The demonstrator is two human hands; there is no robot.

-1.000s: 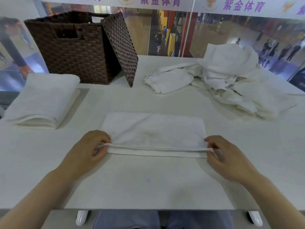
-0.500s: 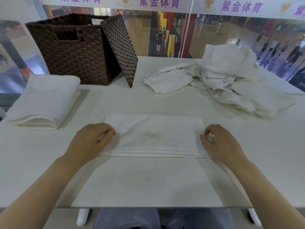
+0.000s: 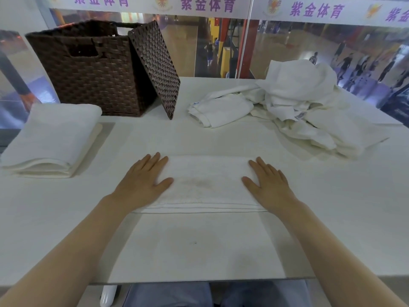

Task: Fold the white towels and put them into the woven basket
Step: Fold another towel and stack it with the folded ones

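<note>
Both hands lie flat, palms down, fingers straight and spread, pressing on a folded white towel point(image 3: 205, 185) at the middle of the white table point(image 3: 199, 247). Left hand point(image 3: 141, 182) covers the towel's left end, right hand point(image 3: 269, 185) covers the right end; nothing is pinched or gripped. The towel is a wide rectangle, layered edges showing along its near side, a faint brownish smudge on top between the hands.

Woven basket point(image 3: 88, 67), dark brown, stands at the far left of the table, open at the top, with a handle cut-out in its front wall. Its woven lid point(image 3: 157, 67) leans tilted against the basket's right side, bottom edge on the table. Cannot tell what is inside the basket.

Stack of folded towels point(image 3: 53, 138) sits at the left, just in front of the basket, apart from the towel under the hands. Pile of unfolded towels point(image 3: 298, 103) lies crumpled at the far right; one loosely rolled towel point(image 3: 221, 109) sits at the pile's left edge, touching it. Small blue-printed tags show on two of these towels, text too small to read.

Banner point(image 3: 208, 4) along the top of the glass wall reads "紫金体育" in purple, repeated several times, with orange emblem logos between the repeats. Behind the glass, a gym floor with blurred people.
</note>
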